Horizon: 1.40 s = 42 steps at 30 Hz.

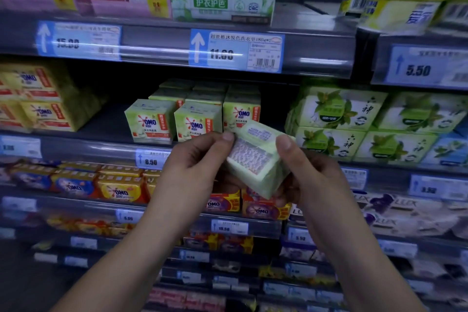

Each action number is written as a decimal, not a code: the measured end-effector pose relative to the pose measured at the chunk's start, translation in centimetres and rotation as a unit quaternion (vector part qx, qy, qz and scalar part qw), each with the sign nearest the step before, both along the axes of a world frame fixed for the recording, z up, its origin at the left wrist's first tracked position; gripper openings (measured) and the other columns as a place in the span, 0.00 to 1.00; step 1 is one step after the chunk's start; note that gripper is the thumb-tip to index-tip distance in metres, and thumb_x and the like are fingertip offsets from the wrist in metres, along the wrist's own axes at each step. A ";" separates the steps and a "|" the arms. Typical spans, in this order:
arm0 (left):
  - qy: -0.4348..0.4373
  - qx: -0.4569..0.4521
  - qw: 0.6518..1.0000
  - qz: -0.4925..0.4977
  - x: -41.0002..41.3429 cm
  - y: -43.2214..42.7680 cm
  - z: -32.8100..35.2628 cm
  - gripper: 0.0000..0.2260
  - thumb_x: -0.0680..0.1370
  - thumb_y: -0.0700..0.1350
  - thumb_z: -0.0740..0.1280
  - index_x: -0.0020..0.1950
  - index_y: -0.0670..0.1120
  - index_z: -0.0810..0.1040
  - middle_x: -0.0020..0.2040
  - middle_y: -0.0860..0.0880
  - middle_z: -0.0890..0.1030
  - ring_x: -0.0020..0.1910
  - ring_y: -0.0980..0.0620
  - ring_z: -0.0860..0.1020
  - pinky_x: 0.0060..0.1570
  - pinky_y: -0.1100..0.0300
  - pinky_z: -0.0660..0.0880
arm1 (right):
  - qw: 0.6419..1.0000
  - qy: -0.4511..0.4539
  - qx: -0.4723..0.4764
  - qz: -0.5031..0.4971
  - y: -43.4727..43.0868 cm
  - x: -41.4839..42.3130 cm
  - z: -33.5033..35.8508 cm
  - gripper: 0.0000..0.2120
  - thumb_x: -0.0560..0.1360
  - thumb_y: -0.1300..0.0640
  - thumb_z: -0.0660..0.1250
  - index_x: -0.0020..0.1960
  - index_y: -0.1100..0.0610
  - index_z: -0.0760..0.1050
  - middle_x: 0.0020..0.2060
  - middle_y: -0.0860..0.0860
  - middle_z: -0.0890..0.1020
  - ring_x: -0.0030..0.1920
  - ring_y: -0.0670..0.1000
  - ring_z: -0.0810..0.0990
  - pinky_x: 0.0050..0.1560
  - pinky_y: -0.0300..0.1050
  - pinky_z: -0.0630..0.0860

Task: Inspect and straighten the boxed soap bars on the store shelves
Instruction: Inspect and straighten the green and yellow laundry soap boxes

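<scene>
One pale green OMO soap box [255, 159], tilted, printed back panel facing up. Left hand [197, 162] pinches its left edge and right hand [311, 175] clasps its right end; both thumbs on top, fingers beneath. Just behind the grip, three matching green OMO boxes [196, 123] front the shelf [106, 124]; more are stacked behind, count unclear.

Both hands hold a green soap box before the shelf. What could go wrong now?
1. The green box is tilted between the left hand and right hand; it might slip and fall.
2. Its small-print side faces the person, so it may go back the wrong way round.
3. Returning it could nudge the OMO row at the shelf front.
</scene>
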<state>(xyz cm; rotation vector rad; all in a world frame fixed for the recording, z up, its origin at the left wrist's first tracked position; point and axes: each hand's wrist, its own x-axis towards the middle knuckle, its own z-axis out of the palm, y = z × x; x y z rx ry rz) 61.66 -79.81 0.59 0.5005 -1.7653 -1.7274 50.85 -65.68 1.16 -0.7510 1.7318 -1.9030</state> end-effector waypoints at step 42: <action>0.018 0.003 0.998 -0.059 -0.7 -3.0 -0.5 0.25 0.66 0.51 0.81 0.62 0.54 0.82 0.45 0.46 0.88 0.52 0.42 0.87 0.53 0.51 0.85 | 0.990 0.023 -0.136 -0.038 -1.4 -2.4 -1.2 0.21 0.68 0.52 0.75 0.57 0.58 0.79 0.52 0.52 0.89 0.54 0.53 0.88 0.48 0.45 0.85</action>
